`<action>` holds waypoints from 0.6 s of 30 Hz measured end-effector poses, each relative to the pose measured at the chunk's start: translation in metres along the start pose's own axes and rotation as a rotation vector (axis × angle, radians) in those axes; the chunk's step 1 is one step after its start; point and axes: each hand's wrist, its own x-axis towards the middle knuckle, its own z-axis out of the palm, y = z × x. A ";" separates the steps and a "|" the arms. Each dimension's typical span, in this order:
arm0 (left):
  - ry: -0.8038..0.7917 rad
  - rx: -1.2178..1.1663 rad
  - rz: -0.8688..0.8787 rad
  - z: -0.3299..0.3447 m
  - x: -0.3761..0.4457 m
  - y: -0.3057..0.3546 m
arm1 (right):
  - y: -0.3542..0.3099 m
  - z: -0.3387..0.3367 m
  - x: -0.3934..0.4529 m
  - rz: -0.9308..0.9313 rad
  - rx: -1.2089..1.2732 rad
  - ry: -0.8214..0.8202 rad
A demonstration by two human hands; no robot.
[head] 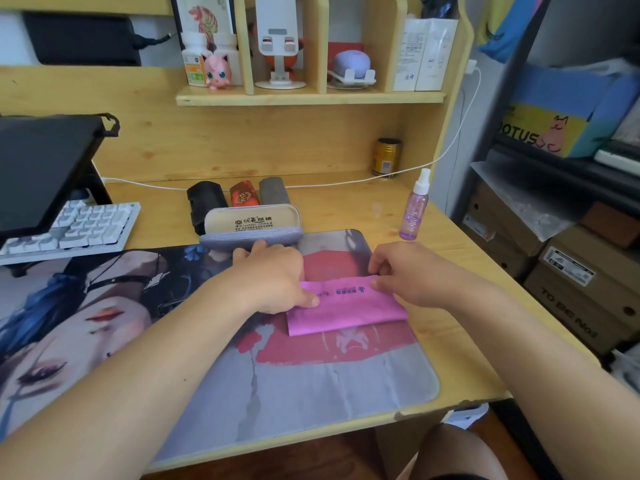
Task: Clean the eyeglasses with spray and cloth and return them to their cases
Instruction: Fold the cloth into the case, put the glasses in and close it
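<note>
A pink cleaning cloth lies folded on the printed desk mat. My left hand presses its left edge with the thumb, and my right hand pinches its upper right corner. Just beyond my left hand a grey case stands open, showing a beige lid lining with print. Behind it lie a black case, a red case and a grey case side by side. A purple spray bottle stands upright to the right of the mat. No eyeglasses are visible.
A white keyboard and a dark laptop on a stand occupy the left. A gold can and a white cable sit at the back. Shelves with bottles and figures hang above. Cardboard boxes are stacked right of the desk.
</note>
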 end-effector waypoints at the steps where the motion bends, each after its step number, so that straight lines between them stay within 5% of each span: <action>1: -0.040 0.003 0.000 -0.003 0.002 0.001 | -0.002 -0.004 0.003 0.007 -0.025 -0.056; 6: -0.167 -0.100 0.058 -0.015 0.009 0.004 | -0.011 -0.019 0.010 -0.004 -0.163 -0.245; 14: 0.174 -0.739 0.117 -0.032 0.001 -0.023 | 0.005 -0.033 -0.009 -0.171 0.461 0.118; 18: 0.181 -0.808 0.163 -0.049 -0.007 -0.025 | 0.004 -0.041 -0.009 -0.215 0.556 0.085</action>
